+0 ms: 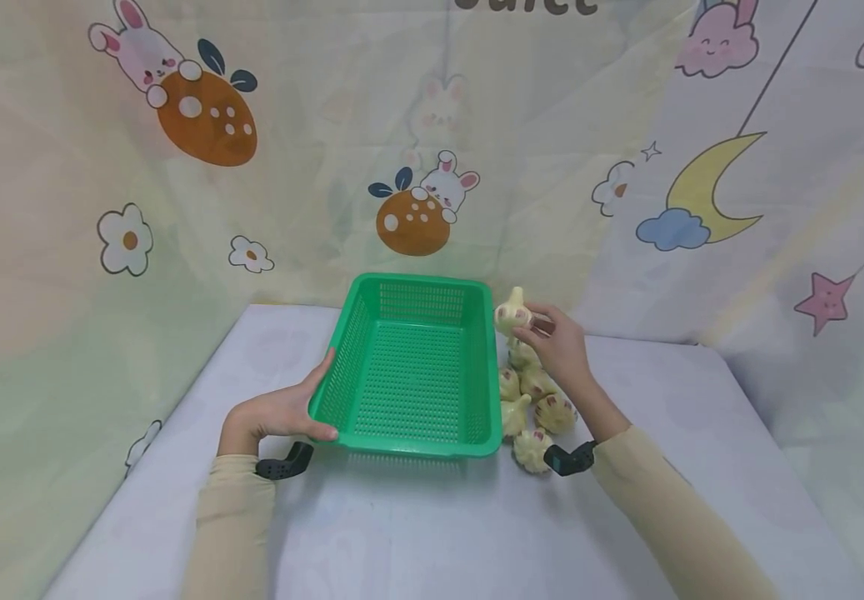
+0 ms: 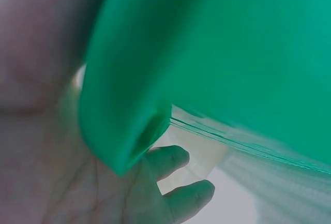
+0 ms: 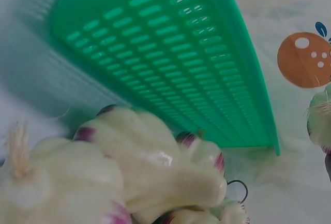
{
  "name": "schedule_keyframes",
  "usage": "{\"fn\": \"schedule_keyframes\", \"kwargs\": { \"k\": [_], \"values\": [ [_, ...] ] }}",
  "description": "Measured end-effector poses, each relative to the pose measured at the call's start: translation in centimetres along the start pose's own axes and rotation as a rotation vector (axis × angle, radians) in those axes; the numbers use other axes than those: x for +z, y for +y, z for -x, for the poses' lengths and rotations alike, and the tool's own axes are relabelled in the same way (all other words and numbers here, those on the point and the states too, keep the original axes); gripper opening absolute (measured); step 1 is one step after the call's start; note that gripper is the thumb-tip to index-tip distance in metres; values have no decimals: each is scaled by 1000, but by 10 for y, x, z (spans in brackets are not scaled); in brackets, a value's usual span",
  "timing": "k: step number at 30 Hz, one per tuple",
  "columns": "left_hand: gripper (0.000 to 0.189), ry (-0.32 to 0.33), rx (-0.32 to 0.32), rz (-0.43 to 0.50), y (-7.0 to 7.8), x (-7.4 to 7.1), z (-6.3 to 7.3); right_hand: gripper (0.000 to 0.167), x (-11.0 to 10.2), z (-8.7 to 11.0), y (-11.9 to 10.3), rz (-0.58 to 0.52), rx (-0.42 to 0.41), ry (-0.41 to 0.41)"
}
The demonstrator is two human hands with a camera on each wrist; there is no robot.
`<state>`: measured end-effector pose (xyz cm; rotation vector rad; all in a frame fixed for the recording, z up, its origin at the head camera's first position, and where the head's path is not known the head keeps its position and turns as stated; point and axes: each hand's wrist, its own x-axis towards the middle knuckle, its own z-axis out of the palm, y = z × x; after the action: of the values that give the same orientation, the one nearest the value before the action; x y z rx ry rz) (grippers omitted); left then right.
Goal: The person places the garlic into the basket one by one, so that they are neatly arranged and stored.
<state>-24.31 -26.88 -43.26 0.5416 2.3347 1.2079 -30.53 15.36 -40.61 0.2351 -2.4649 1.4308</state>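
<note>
A green plastic basket (image 1: 417, 448) with slotted walls stands mid-table; its mesh floor shows in the head view. My left hand (image 1: 285, 408) holds it at the near left corner, thumb on the front rim and fingers along the left side. In the left wrist view the rim (image 2: 121, 105) lies against the palm. My right hand (image 1: 561, 346) pinches a garlic bulb (image 1: 512, 313), stem up, above the basket's far right side. Several other garlic bulbs (image 1: 536, 383) lie in a group against the basket's right wall; the right wrist view shows them close up (image 3: 150, 157).
A white cloth covers the table (image 1: 387, 533). Behind it hangs a printed cloth backdrop (image 1: 312, 167) with rabbits, flowers and a moon. Dark wrist cameras (image 1: 570, 458) are strapped at both wrists, the right one overlapping the nearest bulb in the head view.
</note>
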Motion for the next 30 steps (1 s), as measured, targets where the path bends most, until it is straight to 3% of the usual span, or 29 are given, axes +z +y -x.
{"fn": "schedule_keyframes", "kwargs": {
  "k": [18,30],
  "values": [
    [134,0,-4,-26,-3,-2,-2,48,31,-21,-20,11,35,0],
    [132,-5,-22,6,0,-1,-1,48,49,-36,-18,-85,102,29]
  ]
}}
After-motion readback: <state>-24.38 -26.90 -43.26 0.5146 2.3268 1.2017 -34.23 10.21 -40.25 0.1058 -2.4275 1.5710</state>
